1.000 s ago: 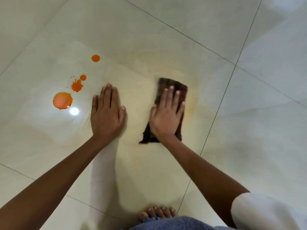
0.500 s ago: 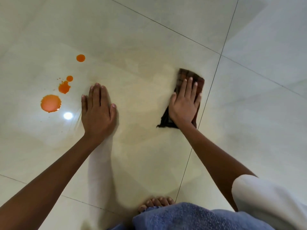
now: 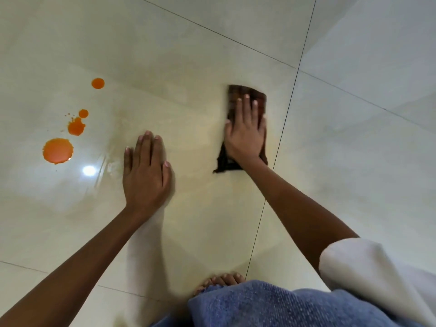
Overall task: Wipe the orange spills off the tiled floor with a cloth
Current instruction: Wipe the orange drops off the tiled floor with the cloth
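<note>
A dark brown folded cloth (image 3: 257, 96) lies flat on the glossy cream tiled floor (image 3: 188, 67). My right hand (image 3: 245, 133) presses on it with straight fingers, covering its middle. My left hand (image 3: 144, 171) rests flat on the bare tile, fingers together. To the left lie several orange spills: a large round puddle (image 3: 57, 151), a smaller blotch (image 3: 76, 126) with a drop (image 3: 83, 113) above it, and a separate spot (image 3: 98, 83) farther off. A faint yellowish smear shows on the tile around the cloth.
A dark grout line (image 3: 280, 138) runs just right of the cloth, crossed by another farther out. A bare foot (image 3: 221, 280) and blue fabric (image 3: 271, 308) sit at the bottom edge. A ceiling light reflects (image 3: 89, 170) near the big puddle.
My right hand slid the cloth to the right toward the grout line, then slightly back. My left hand has stayed planted on the tile. The spills look unchanged.
</note>
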